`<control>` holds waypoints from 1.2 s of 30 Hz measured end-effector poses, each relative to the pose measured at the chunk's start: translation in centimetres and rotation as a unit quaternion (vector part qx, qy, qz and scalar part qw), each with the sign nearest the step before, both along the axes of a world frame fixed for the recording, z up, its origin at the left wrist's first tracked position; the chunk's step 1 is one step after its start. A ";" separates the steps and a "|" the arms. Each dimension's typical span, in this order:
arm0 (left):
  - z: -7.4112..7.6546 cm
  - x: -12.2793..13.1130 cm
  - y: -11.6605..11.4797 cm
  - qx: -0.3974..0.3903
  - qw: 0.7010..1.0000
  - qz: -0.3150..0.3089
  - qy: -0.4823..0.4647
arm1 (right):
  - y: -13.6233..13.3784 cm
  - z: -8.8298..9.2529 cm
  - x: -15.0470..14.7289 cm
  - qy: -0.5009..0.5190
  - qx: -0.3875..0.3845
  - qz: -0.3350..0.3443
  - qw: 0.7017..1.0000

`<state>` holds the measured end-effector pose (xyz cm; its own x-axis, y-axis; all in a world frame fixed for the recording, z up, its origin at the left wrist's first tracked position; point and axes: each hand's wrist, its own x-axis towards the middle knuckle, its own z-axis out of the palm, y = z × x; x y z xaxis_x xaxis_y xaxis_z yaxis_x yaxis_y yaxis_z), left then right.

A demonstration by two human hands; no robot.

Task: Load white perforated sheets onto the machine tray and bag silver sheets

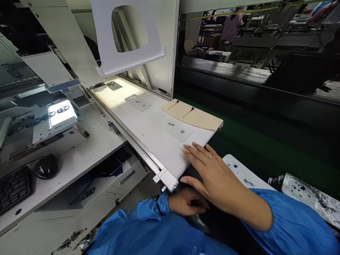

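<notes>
Where the white tabletop (147, 130) runs off between 10 and 11 o'clock, I judge a light, flat touch best, clear of the cream board (201, 117) at 11 from my right hand (211, 173). That hand's fingers are slightly spread over the near end, gripping nothing; contact I can't confirm. My left hand (184, 202), at 7, curls loosely, nothing visible inside. The patterned card (177, 130) lies past the fingertips toward 10:30, its far side hemmed by the board. Beyond, at 10, sits a grey plate (139, 105); a black mouse (46, 166), at 9.

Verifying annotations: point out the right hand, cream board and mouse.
Right hand (215, 175), head view: back of the hand.
Cream board (200, 117), head view: middle of its top face.
Mouse (46, 166), head view: its top shell.
</notes>
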<state>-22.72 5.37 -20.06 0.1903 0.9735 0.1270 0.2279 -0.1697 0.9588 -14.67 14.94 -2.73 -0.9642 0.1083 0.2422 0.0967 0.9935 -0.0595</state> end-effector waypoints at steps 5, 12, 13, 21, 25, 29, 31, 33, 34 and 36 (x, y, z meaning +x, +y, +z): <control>0.0 -0.4 0.1 0.020 0.999 0.006 0.033 | 1.4 -0.9 7.5 0.061 -0.091 -0.040 0.993; 0.5 0.1 -0.8 0.028 0.999 0.037 0.023 | 3.7 -1.8 22.0 0.083 -0.143 -0.481 0.861; 0.5 0.2 -0.8 0.032 0.998 0.038 0.025 | 3.6 -2.1 24.0 0.058 -0.152 -0.513 0.843; 0.6 0.8 -0.7 0.045 0.996 0.042 0.072 | 3.9 -7.9 33.7 -0.246 -0.157 -0.528 0.798; 0.7 1.0 -0.9 0.050 0.994 0.055 0.084 | 4.3 -9.8 35.2 -0.296 -0.161 -0.517 0.787; 0.7 1.0 -0.9 0.048 0.993 0.054 0.090 | 4.3 -10.0 35.7 -0.290 -0.172 -0.506 0.794; 0.6 1.0 -0.9 0.045 0.994 0.051 0.091 | 4.3 -9.7 35.7 -0.290 -0.176 -0.503 0.795; 0.5 1.0 -0.9 0.041 0.994 0.050 0.091 | 4.2 -9.6 35.7 -0.291 -0.177 -0.504 0.794; 0.5 1.0 -1.0 0.039 0.994 0.051 0.092 | 4.2 -9.6 35.7 -0.289 -0.175 -0.504 0.795; 0.4 1.0 -1.0 0.037 0.994 0.052 0.092 | 4.1 -9.7 36.0 -0.281 -0.166 -0.500 0.802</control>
<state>-21.71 4.39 -19.62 0.1159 0.9784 0.1711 0.4191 -0.2043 0.8847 21.28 19.07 -12.42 -0.3025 0.8638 -0.4029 0.9395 0.3415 0.0268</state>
